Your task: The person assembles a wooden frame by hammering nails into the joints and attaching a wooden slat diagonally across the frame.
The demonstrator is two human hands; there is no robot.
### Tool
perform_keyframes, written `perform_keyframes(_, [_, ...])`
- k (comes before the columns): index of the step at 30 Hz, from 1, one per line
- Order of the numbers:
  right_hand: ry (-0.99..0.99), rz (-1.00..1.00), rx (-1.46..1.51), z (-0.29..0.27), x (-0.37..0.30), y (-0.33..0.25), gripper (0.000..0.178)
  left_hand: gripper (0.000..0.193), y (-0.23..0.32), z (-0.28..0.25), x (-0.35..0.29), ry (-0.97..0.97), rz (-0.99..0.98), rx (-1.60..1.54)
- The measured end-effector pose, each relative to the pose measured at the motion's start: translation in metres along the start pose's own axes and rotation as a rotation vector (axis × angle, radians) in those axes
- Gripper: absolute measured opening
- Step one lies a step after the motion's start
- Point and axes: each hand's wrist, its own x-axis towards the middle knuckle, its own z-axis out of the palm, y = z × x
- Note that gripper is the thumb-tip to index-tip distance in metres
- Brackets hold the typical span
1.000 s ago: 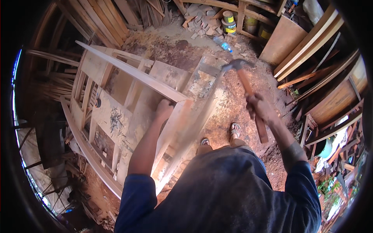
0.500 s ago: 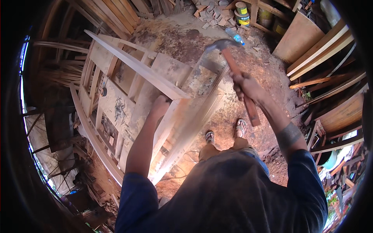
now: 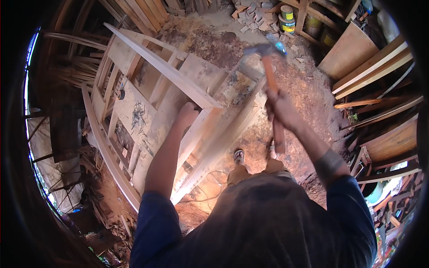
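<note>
My right hand is wrapped round the wooden handle of a claw hammer, raised over the floor to the right of a wooden frame. The hammer's metal head points away from me and is a little blurred. My left hand is closed at the inner side of the frame's corner, beside the pale wooden rail. Its fingertips are mostly hidden, so what they pinch or grip does not show. Left of that hand, a loose pile of nails lies on a flat board within the frame.
A small dark roll sits on the board. Stacked cans, wood offcuts and a plastic bottle are at the far side. Planks and panels lean along the right. Near my sandalled feet, a thin cable crosses the floor.
The hammer has turned slightly, its handle end swinging left toward my feet. My left hand stays by the frame corner. The whole view has shifted a little.
</note>
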Motion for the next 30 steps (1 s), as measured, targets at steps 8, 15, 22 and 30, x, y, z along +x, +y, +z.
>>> perform_keyframes(8, [-0.393,0.342,-0.071,-0.002,-0.031,0.032,0.032,0.035,0.006,-0.005,-0.003,-0.010,-0.045,-0.018])
perform_keyframes(15, [-0.209,0.289,-0.090,0.013,-0.073,0.068,0.027,0.033,0.017,-0.007,-0.039,0.168,-0.031,-0.196])
perform_keyframes(22, [-0.022,0.411,0.003,-0.015,-0.130,0.178,0.038,0.012,-0.015,0.013,-0.093,0.610,0.315,-0.479])
perform_keyframes(30, [0.199,0.613,0.284,-0.067,-0.274,0.387,0.023,0.016,-0.195,-0.017,-0.332,0.545,0.458,-0.624])
